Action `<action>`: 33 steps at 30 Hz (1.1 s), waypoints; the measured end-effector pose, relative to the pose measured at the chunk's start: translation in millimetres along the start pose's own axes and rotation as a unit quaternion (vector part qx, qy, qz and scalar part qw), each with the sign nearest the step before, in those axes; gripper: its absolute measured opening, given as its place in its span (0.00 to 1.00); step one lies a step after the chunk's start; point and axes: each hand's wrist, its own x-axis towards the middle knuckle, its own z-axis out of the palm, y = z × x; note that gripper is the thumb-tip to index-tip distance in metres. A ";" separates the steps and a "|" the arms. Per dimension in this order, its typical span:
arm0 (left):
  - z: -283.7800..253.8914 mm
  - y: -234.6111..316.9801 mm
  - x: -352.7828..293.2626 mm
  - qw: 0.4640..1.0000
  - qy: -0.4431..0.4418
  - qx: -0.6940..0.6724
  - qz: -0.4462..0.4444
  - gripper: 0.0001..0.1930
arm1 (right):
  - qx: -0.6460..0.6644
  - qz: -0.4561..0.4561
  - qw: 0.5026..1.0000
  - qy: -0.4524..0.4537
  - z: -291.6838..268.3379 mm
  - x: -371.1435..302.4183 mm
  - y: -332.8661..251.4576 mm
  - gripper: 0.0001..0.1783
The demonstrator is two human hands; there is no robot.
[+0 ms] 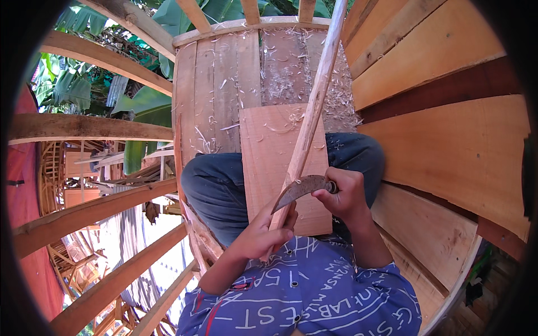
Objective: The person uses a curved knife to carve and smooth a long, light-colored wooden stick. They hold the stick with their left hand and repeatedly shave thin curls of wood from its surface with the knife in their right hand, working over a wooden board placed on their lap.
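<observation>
A long, pale wooden pole (307, 126) slants from my chest up past the top of the view, its sides cut into flat facets. My left hand (263, 232) is wrapped round it near its lower end. In my right hand (346, 193) is the dark handle of a curved knife (301, 189). The broad, worn blade lies across the pole just above my left hand, its tip pointing left and down. Beneath the pole, a flat wooden board (263, 162) rests over my crossed legs (216, 182).
Curled shavings litter the plank floor (224, 73), thickest at the far right. Spaced wooden rails (89, 127) run along the left, with banana leaves (148, 106) beyond. A wall of wide planks (437, 145) stands close on my right.
</observation>
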 end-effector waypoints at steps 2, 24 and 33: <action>5.0 3.1 0.4 0.998 0.032 0.061 0.000 0.24 | -0.019 -0.002 1.000 0.012 -2.0 1.8 -0.3 0.35; 10.9 1.5 -2.8 0.962 0.159 0.220 0.005 0.36 | -0.065 -0.023 0.997 0.029 7.0 -1.2 1.4 0.37; 24.6 4.3 0.9 0.972 0.135 0.192 0.018 0.30 | -0.100 -0.021 0.990 0.095 -3.0 2.6 4.7 0.39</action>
